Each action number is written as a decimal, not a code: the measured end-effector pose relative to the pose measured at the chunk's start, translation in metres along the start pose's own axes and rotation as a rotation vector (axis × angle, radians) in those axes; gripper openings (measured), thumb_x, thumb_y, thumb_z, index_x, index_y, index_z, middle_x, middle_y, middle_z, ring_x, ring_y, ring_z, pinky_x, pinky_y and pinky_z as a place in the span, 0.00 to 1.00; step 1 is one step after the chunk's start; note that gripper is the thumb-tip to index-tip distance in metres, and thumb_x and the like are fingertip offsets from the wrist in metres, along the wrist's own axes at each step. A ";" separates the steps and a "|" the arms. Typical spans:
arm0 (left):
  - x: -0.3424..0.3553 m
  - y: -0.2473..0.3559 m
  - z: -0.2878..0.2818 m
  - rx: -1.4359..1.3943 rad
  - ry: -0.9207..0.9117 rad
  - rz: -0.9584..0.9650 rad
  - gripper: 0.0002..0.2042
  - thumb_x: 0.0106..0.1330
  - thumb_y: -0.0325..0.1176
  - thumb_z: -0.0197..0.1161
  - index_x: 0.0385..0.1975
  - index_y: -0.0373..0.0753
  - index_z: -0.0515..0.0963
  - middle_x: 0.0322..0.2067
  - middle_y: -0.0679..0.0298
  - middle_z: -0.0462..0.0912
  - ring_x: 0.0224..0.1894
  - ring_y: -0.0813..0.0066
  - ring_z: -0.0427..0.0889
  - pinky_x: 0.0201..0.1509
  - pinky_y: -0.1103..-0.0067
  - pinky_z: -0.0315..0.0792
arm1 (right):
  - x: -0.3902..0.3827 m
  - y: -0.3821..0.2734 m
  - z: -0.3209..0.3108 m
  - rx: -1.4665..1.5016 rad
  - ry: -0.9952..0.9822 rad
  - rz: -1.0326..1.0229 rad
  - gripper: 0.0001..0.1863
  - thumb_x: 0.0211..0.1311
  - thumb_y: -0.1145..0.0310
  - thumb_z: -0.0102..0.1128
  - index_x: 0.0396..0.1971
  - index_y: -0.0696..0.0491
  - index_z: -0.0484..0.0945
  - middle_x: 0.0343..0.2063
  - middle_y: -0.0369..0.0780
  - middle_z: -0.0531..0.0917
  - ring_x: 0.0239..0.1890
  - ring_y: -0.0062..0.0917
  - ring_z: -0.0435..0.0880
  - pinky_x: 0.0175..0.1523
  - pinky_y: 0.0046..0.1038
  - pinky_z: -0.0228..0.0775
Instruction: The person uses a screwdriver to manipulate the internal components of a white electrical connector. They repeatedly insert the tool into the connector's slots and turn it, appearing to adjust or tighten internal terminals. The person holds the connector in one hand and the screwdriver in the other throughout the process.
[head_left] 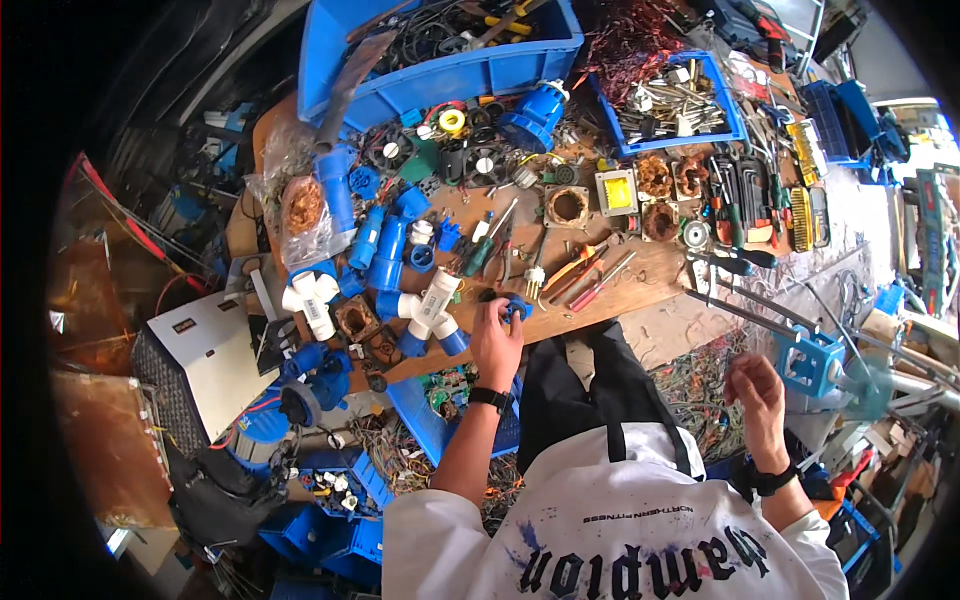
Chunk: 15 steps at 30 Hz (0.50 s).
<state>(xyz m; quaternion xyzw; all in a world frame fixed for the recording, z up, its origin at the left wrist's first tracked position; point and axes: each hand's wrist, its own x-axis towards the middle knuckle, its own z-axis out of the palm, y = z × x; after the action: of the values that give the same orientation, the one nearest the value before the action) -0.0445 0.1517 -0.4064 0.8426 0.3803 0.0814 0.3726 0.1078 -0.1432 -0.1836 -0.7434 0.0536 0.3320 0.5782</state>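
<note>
Fingers of the left hand (497, 343), mid-frame, pinch a seemingly light, stiff blue plastic piece (518, 308), best held by its edges.

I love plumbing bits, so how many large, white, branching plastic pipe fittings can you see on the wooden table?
2: one fitting just left of the left hand, the other fitting farther left. More may be hidden.
</note>
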 end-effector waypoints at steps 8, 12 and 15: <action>0.040 0.028 0.046 0.194 -0.127 0.193 0.18 0.51 0.28 0.66 0.42 0.38 0.71 0.40 0.56 0.73 0.45 0.55 0.74 0.49 0.66 0.70 | -0.019 0.024 -0.019 -0.013 -0.112 0.201 0.09 0.65 0.70 0.56 0.41 0.58 0.74 0.31 0.33 0.80 0.31 0.13 0.76 0.37 0.17 0.69; 0.053 0.036 0.065 0.323 -0.162 0.150 0.19 0.52 0.29 0.65 0.44 0.37 0.71 0.42 0.54 0.73 0.47 0.54 0.74 0.51 0.65 0.69 | -0.030 0.039 -0.034 0.158 -0.008 0.233 0.08 0.65 0.71 0.56 0.41 0.58 0.74 0.31 0.33 0.80 0.31 0.12 0.76 0.36 0.17 0.69; 0.066 0.029 0.074 0.414 -0.206 0.127 0.20 0.53 0.31 0.65 0.46 0.34 0.70 0.50 0.47 0.72 0.58 0.51 0.68 0.60 0.63 0.65 | -0.040 0.046 -0.048 0.197 0.068 0.237 0.08 0.64 0.71 0.57 0.40 0.58 0.75 0.31 0.33 0.80 0.30 0.12 0.76 0.36 0.16 0.68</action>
<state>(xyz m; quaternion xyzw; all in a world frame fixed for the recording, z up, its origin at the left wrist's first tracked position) 0.0497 0.1436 -0.4483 0.9271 0.2949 -0.0616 0.2228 0.0764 -0.2135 -0.1941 -0.6822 0.1931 0.3656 0.6030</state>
